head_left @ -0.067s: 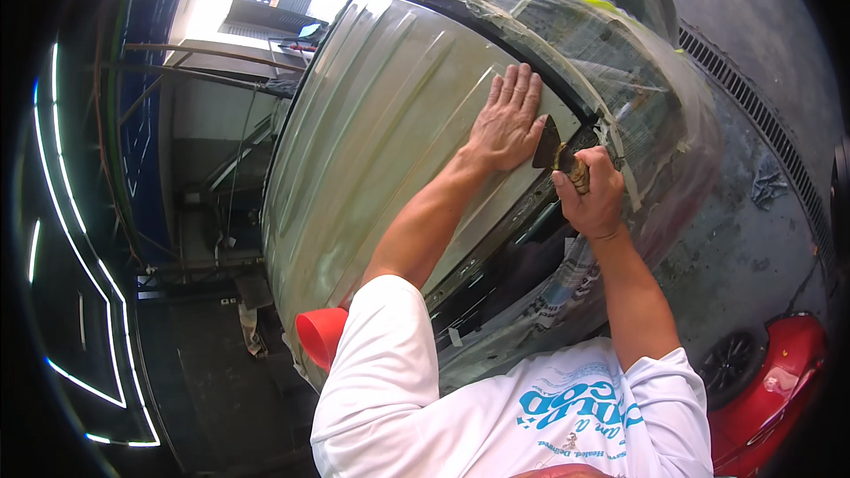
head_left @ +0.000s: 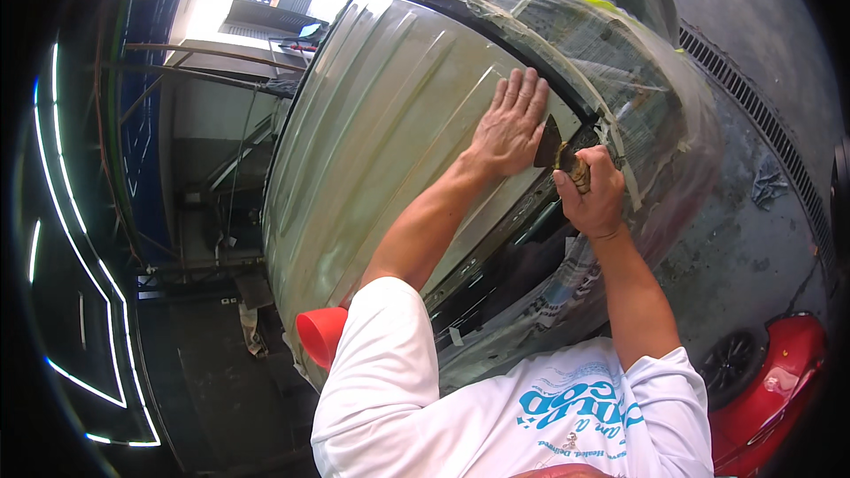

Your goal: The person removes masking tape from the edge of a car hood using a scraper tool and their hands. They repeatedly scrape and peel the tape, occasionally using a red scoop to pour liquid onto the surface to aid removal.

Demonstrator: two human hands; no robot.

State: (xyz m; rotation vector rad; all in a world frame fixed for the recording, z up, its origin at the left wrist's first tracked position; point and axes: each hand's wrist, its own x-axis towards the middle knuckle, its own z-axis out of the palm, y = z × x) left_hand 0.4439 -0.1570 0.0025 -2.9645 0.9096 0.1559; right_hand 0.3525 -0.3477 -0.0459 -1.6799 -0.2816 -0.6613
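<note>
My left hand lies flat with its fingers stretched out on the dull, ribbed car roof, close to its right corner. A putty knife with a dark, broad blade and a worn handle is in my right hand, whose fingers are wrapped round the handle. The blade is upright beside the left thumb, over the black edge strip of the roof. Whether it touches the roof surface I cannot tell.
Clear masking film and tape cover the car's far and right parts. A red cone-shaped thing stands by my left elbow. A red car is at lower right, a floor grate beyond. Metal bars stand at left.
My left hand has shifted very slightly toward me and to the right on the roof. My right hand and the putty knife have hardly moved.
</note>
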